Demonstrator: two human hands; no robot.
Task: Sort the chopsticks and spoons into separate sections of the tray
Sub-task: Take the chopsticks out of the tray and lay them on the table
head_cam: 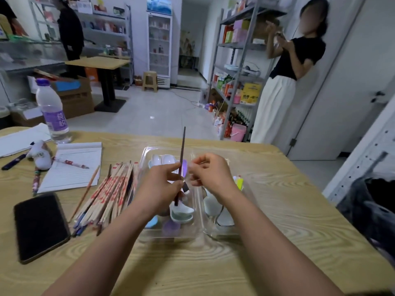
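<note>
Hands meet above the clear plastic sectioned tray (147, 154): a dark brown chopstick (182, 154) is held upright, pinched by the left hand (159, 184); right hand (210, 174) fingers are curled, hold unclear. Wrapped chopsticks (109, 195) are piled at nine o'clock; bare wooden tabletop (288, 199) lies at three.

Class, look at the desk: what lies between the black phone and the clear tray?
In the head view, a pile of chopsticks lies between the phone and the tray.
</note>
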